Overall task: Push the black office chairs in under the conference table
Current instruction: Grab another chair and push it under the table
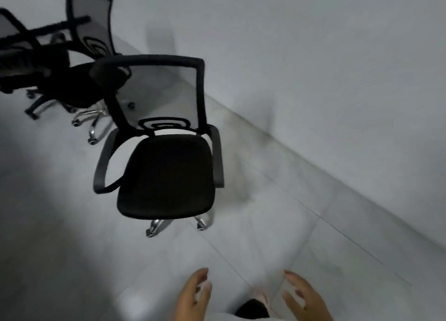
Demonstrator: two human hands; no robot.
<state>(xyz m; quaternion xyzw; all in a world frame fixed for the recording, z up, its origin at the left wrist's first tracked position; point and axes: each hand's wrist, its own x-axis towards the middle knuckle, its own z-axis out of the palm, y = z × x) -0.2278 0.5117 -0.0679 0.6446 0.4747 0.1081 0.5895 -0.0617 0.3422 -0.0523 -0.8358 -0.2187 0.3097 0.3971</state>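
A black office chair with a mesh back, armrests and a chrome wheeled base stands on the floor in front of me, its seat facing me. Two more black mesh chairs stand farther back at the upper left: one with a chrome base, another cut off by the frame's left edge. My left hand and my right hand hang low at the bottom of the view, fingers spread, holding nothing and well short of the nearest chair. No conference table is in view.
A pale wall runs diagonally from the top middle to the lower right, close behind the chairs. The floor is light grey tile. My foot shows between my hands at the bottom edge.
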